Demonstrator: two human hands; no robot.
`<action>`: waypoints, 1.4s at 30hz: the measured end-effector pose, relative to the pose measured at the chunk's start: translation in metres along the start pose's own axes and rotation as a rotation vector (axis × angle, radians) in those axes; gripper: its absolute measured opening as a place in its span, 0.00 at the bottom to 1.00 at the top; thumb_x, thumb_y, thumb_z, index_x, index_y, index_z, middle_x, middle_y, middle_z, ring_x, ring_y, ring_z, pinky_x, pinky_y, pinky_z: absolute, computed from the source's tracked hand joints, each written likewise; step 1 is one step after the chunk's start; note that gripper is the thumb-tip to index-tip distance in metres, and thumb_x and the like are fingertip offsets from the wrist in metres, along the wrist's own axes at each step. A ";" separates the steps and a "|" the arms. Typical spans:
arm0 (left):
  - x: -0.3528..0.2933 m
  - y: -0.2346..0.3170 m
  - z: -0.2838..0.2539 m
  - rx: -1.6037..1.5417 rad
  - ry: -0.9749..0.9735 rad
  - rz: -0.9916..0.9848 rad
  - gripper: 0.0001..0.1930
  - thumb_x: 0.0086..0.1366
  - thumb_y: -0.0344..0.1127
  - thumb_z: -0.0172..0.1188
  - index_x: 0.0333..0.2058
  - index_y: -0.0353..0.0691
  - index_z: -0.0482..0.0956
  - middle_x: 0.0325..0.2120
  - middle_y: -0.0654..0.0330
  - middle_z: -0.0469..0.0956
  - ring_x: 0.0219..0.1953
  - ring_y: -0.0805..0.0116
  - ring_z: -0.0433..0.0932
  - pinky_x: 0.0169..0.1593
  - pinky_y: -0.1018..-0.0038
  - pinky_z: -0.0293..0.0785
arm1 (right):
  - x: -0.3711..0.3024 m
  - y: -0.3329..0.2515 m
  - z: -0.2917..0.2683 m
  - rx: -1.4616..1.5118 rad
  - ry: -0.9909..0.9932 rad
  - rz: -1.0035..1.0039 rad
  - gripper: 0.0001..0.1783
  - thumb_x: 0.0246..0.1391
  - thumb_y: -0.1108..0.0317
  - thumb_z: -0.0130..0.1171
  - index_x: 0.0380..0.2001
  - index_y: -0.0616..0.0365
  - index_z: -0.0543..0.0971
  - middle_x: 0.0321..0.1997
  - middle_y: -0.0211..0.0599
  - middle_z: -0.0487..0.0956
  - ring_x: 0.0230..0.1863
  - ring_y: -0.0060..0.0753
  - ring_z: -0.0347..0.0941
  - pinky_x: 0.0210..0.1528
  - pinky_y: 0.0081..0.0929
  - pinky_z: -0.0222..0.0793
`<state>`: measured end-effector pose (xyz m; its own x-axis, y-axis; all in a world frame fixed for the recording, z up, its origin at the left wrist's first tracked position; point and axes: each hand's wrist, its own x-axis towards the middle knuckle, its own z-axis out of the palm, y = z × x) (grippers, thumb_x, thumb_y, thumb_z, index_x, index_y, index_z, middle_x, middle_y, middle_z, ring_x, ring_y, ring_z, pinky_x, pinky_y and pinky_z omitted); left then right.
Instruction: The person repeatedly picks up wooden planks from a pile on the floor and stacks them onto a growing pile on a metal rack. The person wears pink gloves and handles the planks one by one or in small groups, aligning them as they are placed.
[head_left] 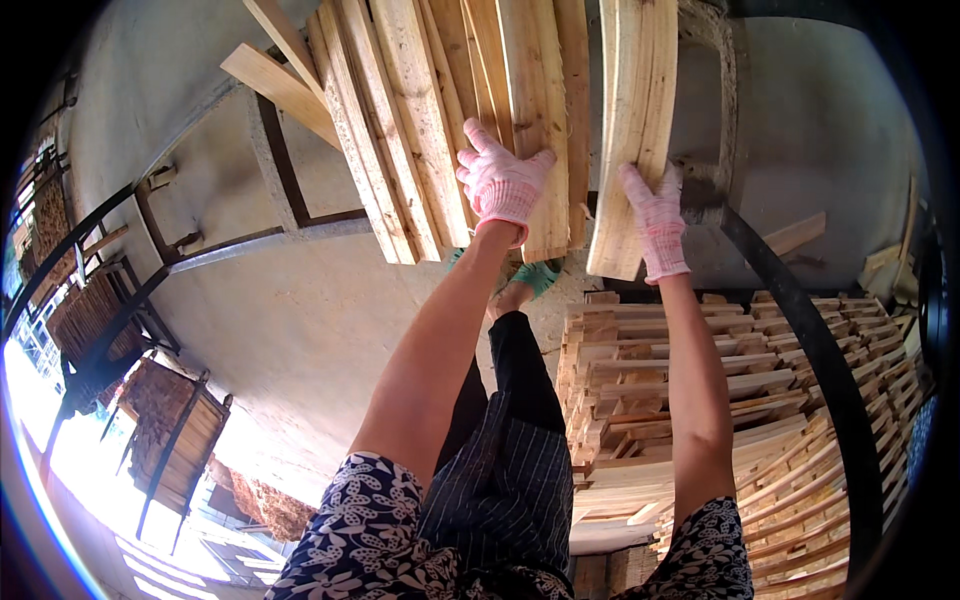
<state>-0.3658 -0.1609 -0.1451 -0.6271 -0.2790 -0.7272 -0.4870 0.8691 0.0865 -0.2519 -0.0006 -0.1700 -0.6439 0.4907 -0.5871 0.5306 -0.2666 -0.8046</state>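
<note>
Both hands wear pink-and-white knit gloves. My left hand (503,180) lies with spread fingers on top of a row of long, pale wooden boards (405,110), its fingers across a narrow one. To the right, separated by a gap, is a thicker wooden board (632,110), perhaps more than one piece. My right hand (657,215) grips its near right edge, thumb on the upper face; the fingertips on the far side are partly hidden. The boards' far ends run out of view at the top.
A tall stack of crossed wooden slats (700,380) stands at my right, behind a curved dark metal bar (810,360). A metal frame (270,235) lies at the left on the concrete floor (290,310). Bundled wood (175,430) stands farther left. My green shoes (540,277) are below the boards.
</note>
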 end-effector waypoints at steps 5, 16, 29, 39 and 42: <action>0.010 0.007 0.001 -0.101 -0.140 -0.009 0.59 0.51 0.56 0.75 0.71 0.40 0.47 0.64 0.40 0.59 0.66 0.43 0.63 0.65 0.53 0.68 | 0.029 0.030 0.021 -0.029 -0.198 0.204 0.45 0.51 0.44 0.73 0.63 0.64 0.71 0.57 0.39 0.80 0.59 0.32 0.72 0.64 0.30 0.62; -0.051 -0.126 -0.097 -0.959 -0.796 0.388 0.23 0.68 0.31 0.54 0.62 0.41 0.73 0.60 0.55 0.76 0.61 0.59 0.75 0.69 0.64 0.67 | -0.130 -0.039 0.046 0.260 -0.323 0.242 0.44 0.56 0.48 0.70 0.67 0.62 0.67 0.63 0.37 0.76 0.63 0.28 0.70 0.69 0.28 0.60; -0.345 -0.251 -0.195 -0.807 -0.914 -0.072 0.39 0.59 0.37 0.72 0.66 0.43 0.61 0.53 0.55 0.78 0.52 0.58 0.80 0.56 0.59 0.79 | -0.475 -0.090 0.010 0.304 -0.138 0.346 0.64 0.46 0.54 0.78 0.75 0.62 0.47 0.71 0.50 0.65 0.72 0.38 0.59 0.74 0.34 0.55; -0.474 -0.225 -0.112 -0.147 -1.147 0.554 0.32 0.59 0.33 0.71 0.57 0.33 0.65 0.49 0.55 0.78 0.46 0.68 0.79 0.50 0.70 0.78 | -0.672 -0.071 -0.040 0.777 0.786 0.167 0.60 0.49 0.70 0.74 0.77 0.57 0.45 0.67 0.43 0.69 0.65 0.34 0.68 0.64 0.32 0.69; -0.509 -0.221 -0.041 0.136 -1.050 0.762 0.36 0.56 0.38 0.71 0.60 0.34 0.65 0.51 0.51 0.78 0.52 0.61 0.78 0.56 0.66 0.74 | -0.700 -0.018 -0.070 0.739 1.074 0.199 0.58 0.50 0.71 0.71 0.77 0.53 0.46 0.64 0.45 0.72 0.60 0.36 0.72 0.59 0.34 0.75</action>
<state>0.0363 -0.2275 0.2335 0.0850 0.6956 -0.7133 -0.1178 0.7179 0.6861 0.2278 -0.2809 0.2620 0.3470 0.7092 -0.6137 -0.0803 -0.6295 -0.7728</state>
